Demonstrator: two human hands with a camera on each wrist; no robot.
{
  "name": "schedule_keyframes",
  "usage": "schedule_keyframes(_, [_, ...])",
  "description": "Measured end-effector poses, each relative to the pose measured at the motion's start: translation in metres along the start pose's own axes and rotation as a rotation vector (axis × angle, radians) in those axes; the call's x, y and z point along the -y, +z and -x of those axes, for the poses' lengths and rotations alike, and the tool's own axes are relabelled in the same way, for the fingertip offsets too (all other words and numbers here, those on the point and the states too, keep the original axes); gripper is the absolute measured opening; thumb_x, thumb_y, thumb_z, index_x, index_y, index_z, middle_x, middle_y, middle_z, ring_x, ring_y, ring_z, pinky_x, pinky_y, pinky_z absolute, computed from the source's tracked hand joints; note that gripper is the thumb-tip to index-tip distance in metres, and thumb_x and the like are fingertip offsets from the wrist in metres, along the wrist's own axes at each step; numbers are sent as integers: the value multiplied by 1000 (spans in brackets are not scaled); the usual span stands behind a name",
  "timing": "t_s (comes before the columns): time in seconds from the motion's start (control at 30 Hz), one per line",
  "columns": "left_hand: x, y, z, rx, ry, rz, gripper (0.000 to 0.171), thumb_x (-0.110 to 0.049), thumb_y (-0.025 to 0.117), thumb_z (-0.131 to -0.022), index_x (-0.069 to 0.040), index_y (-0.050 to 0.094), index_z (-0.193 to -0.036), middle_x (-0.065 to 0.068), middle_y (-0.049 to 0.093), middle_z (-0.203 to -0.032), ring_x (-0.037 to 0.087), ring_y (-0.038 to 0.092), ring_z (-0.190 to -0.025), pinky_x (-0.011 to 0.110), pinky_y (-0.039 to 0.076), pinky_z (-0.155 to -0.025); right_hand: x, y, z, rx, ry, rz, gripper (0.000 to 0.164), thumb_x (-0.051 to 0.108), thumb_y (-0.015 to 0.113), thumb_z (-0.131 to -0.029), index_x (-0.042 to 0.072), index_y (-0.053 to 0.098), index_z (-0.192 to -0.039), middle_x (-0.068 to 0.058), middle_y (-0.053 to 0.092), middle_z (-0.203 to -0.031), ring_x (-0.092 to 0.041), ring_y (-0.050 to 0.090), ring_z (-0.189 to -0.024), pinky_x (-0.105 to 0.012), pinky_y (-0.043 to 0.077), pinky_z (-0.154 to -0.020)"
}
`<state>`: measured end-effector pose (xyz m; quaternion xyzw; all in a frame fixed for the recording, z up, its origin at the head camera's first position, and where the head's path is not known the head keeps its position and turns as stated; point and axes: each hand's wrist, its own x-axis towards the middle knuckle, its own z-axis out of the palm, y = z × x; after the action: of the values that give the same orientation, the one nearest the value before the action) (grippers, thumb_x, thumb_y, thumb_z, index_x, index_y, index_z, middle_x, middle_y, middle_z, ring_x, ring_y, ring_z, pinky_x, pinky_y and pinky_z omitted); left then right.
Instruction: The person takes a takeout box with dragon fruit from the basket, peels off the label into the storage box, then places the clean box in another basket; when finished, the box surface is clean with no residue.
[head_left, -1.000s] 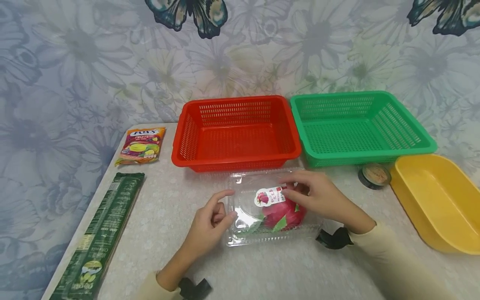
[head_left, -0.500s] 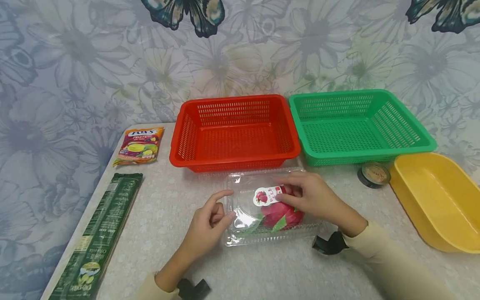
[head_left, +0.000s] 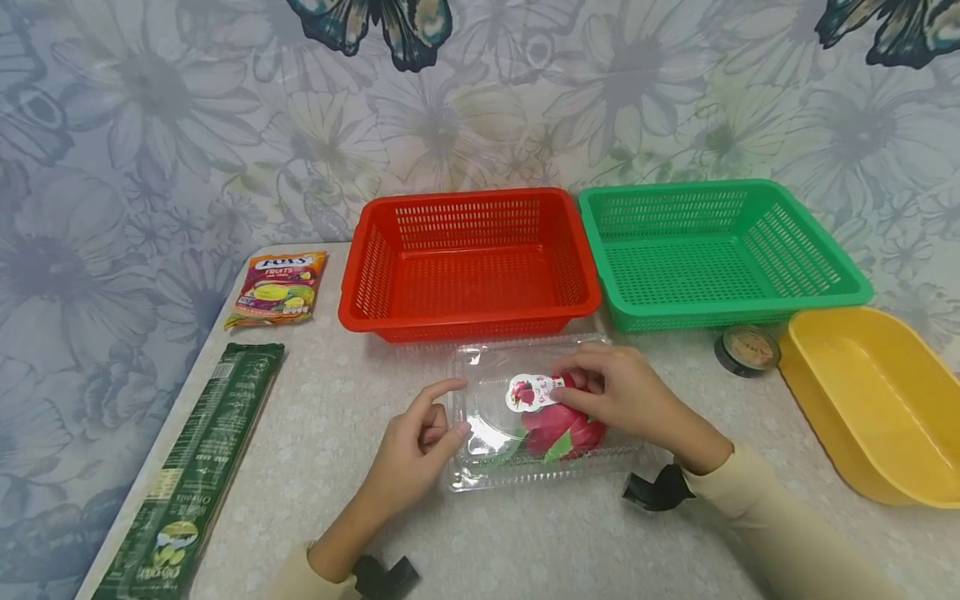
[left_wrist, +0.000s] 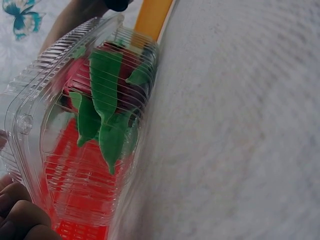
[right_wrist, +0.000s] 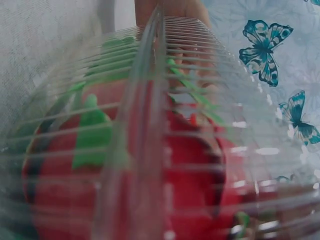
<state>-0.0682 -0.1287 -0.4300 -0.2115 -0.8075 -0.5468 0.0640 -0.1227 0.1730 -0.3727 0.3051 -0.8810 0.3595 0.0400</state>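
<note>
A clear plastic clamshell box (head_left: pixel 487 475) lies on the table with pink-red dragon fruit (head_left: pixel 551 429) inside, its green scales showing through the ribbed wall in the left wrist view. On the lid is a white sticker (head_left: pixel 528 393) printed with fruit and writing. My right hand (head_left: pixel 618 387) reaches over the box and pinches the sticker's right end between thumb and fingers. At the box's left edge, my left hand (head_left: pixel 420 442) touches the rim with index finger and thumb spread apart. Its other fingers (left_wrist: pixel 25 215) are curled beside the box.
Behind the box stand a red basket (head_left: pixel 472 325) and a green basket (head_left: pixel 735 312). To the right are a small round jar (head_left: pixel 748 350) and a yellow tub (head_left: pixel 840 425). A candy bag (head_left: pixel 277 290) and a long green packet (head_left: pixel 202 467) lie on the left.
My right hand has shifted slightly left, its thumb now over the sticker's right end. My left hand stays at the box's edge, and the box lies where it was.
</note>
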Motion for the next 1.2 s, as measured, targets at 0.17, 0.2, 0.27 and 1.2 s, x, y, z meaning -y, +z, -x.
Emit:
schedule_keyframes(0.17, [1,1,0,-2,6,-1,51,-11,74,-94,-19,55,-141,-1,37,-67,7,34,-58,23,32,-49,-2,0,1,6,10,-6,19,18,86,-83,24,74,-96,11,53,-79,-7,46,-62,-25,39,-56])
schedule_keyframes(0.2, [1,1,0,-1,7,-1,51,-11,74,-94,-19,55,-141,-1,37,-67,7,34,-58,24,32,-49,-2,0,1,8,9,-8,20,18,86,-83,24,74,-96,11,54,-81,-8,46,-62,-25,39,-56])
schedule_keyframes(0.27, [1,1,0,-1,3,0,50,-12,74,-94,-21,55,-140,-2,37,-67,6,33,-58,23,32,-49,-2,0,1,12,4,-16,22,18,86,-83,25,71,-97,10,56,-85,-8,45,-60,-25,39,-55])
schedule_keyframes(1.2, [1,-2,1,1,-7,-14,49,-15,74,-95,-21,56,-140,-6,39,-66,5,36,-57,24,37,-50,-7,-7,9,23,112,-290,20,13,75,-94,24,74,-111,4,61,-78,-16,52,-64,-27,44,-54])
